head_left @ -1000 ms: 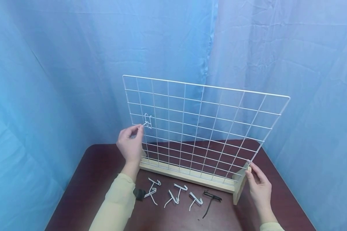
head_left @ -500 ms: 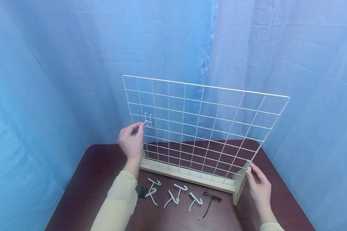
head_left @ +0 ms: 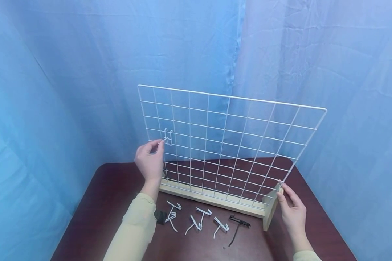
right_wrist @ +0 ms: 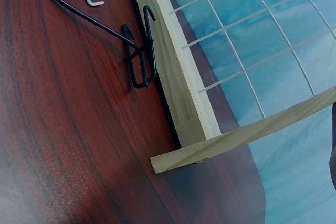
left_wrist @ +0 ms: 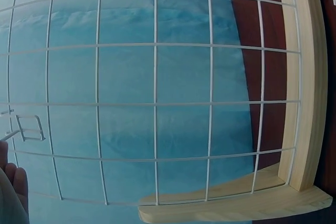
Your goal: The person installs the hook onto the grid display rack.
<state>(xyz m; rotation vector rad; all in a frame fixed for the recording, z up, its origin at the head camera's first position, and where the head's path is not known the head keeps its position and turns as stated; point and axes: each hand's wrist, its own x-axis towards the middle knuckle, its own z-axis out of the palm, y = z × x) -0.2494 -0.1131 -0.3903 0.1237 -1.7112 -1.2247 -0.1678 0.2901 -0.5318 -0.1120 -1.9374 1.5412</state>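
My left hand (head_left: 149, 161) pinches the prong of a white wire hook (head_left: 168, 139) between thumb and fingertips. The hook's two bent ends are at a horizontal wire near the left side of the white wire grid panel (head_left: 232, 97); whether they hang over it I cannot tell. In the left wrist view the hook's frame (left_wrist: 41, 128) shows beside a bit of the hand (left_wrist: 16, 187). My right hand (head_left: 293, 212) holds the panel's right edge by the top of the wooden end piece (head_left: 270, 214), thumb in front.
Several white hooks (head_left: 193, 223) and one black hook (head_left: 239, 222) lie on the dark red table (head_left: 117, 203) before the stand's wooden base (head_left: 212, 203). A small black object (head_left: 160, 217) sits by my left sleeve. Blue curtains (head_left: 196, 43) surround the table.
My left hand has shifted slightly right with the hook, which rose a little and came down again. The panel has tilted very slightly left. My right hand has kept its place.
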